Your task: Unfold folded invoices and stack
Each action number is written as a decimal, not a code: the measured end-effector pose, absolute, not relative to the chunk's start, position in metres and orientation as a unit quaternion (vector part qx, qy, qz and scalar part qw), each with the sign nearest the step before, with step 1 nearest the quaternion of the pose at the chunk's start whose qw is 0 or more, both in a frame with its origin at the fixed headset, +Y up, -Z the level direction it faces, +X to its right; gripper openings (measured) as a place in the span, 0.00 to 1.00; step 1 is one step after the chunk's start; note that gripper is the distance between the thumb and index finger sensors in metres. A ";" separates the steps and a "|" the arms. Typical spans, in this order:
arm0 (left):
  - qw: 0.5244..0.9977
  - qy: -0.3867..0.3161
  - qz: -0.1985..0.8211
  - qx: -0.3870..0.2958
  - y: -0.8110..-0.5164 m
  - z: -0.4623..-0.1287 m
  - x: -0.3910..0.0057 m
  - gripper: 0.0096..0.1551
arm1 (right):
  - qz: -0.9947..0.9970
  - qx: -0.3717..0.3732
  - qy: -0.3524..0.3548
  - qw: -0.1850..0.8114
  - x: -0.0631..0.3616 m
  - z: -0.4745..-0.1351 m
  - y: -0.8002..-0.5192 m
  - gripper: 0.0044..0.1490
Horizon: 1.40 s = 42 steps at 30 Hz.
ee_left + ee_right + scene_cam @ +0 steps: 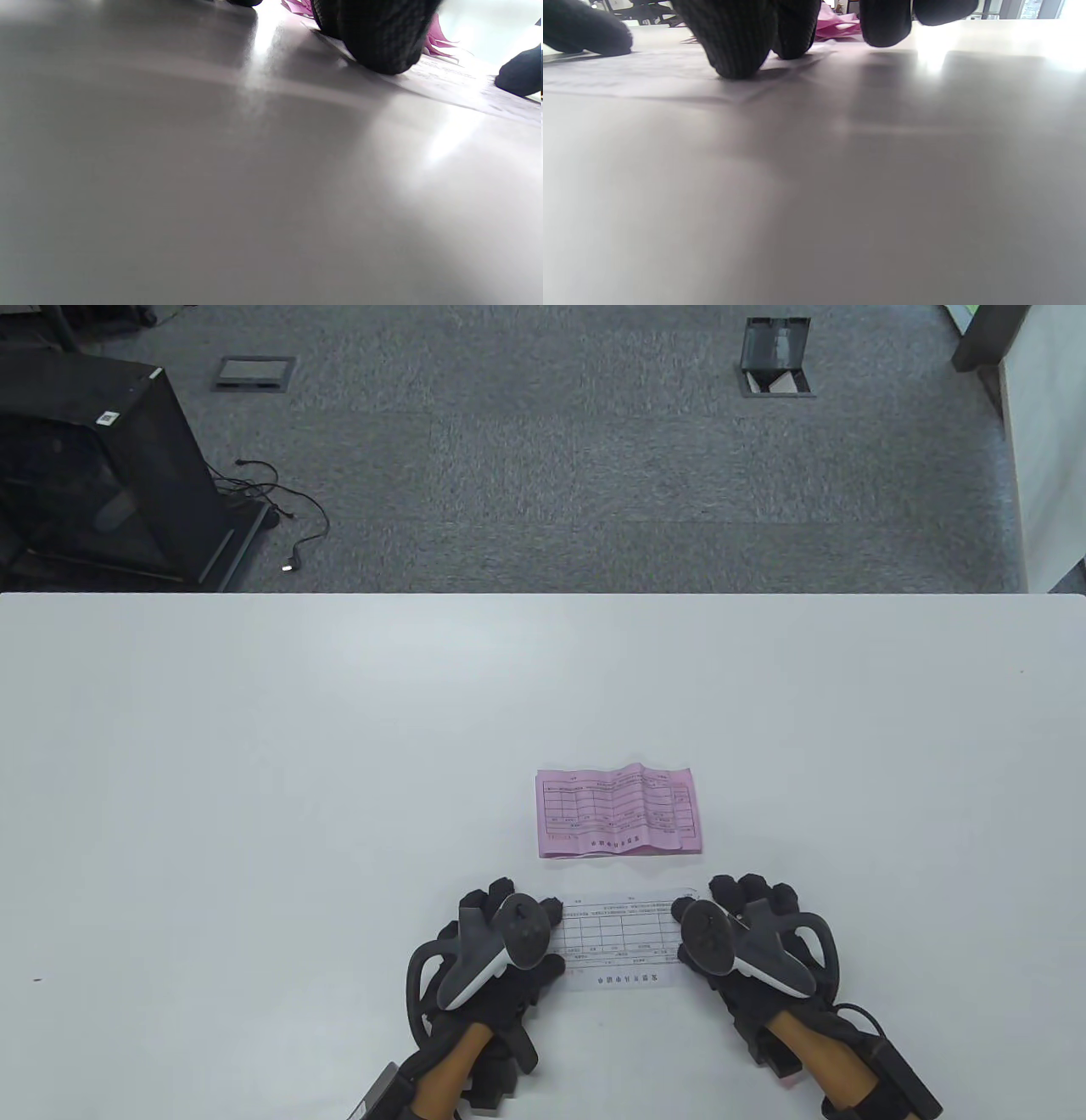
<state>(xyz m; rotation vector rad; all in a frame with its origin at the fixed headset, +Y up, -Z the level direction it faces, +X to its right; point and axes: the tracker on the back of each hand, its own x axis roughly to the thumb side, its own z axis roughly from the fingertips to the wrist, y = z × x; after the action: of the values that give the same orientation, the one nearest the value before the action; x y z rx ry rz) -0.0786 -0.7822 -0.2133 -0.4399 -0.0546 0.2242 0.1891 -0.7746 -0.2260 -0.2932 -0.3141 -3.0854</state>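
A white invoice (619, 942) lies flat and unfolded on the table near the front edge. My left hand (501, 933) presses its left end with straight fingers, and my right hand (747, 925) presses its right end the same way. Just beyond it lies a pink invoice (618, 813), creased and spread open on the table. In the left wrist view a gloved fingertip (377, 38) rests on the white invoice (458, 80), with pink paper (437, 40) behind. In the right wrist view gloved fingertips (736, 42) rest on the white invoice (628, 72), pink invoice (835, 23) beyond.
The white table (254, 780) stretches wide to the left and right of the papers. Past its far edge lies grey carpet with a black cabinet (93, 466) and cables at the left.
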 end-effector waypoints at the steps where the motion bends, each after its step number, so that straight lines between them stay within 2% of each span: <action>1: 0.969 -0.026 0.111 -0.218 -0.782 -0.213 -0.079 0.40 | -0.991 -0.090 -0.103 0.009 0.193 -0.226 -0.775 0.36; 9: 0.969 -0.024 0.112 -0.219 -0.783 -0.213 -0.079 0.41 | -0.991 -0.086 -0.106 -0.001 0.200 -0.226 -0.775 0.36; 13: 0.969 -0.025 0.111 -0.220 -0.783 -0.213 -0.080 0.41 | -0.984 -0.075 -0.138 -0.084 0.207 -0.229 -0.779 0.37; 16: 0.969 -0.026 0.110 -0.219 -0.782 -0.214 -0.080 0.41 | -0.979 -0.054 -0.137 -0.142 0.212 -0.231 -0.777 0.40; 21: 0.969 -0.028 0.110 -0.219 -0.783 -0.214 -0.079 0.41 | -0.981 -0.050 -0.143 -0.120 0.202 -0.234 -0.783 0.50; 25: 0.969 -0.029 0.109 -0.219 -0.783 -0.214 -0.079 0.41 | -0.984 -0.050 -0.161 -0.057 0.190 -0.232 -0.787 0.51; 28: 0.970 -0.031 0.109 -0.217 -0.783 -0.213 -0.078 0.41 | -0.985 -0.054 -0.156 -0.055 0.188 -0.230 -0.786 0.48; 37: 0.970 -0.036 0.104 -0.216 -0.783 -0.213 -0.072 0.42 | -0.977 -0.005 -0.157 -0.141 0.189 -0.230 -0.787 0.27; 42: 0.970 -0.040 0.104 -0.215 -0.783 -0.213 -0.067 0.43 | -0.972 0.014 -0.161 -0.170 0.189 -0.231 -0.790 0.23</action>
<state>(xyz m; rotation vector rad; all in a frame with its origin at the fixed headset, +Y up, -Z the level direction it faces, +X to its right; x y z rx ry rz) -0.0672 -0.7834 -0.2133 -0.4351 -0.0809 0.2107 0.1894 -0.7895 -0.2310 0.0505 -0.5701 -3.4352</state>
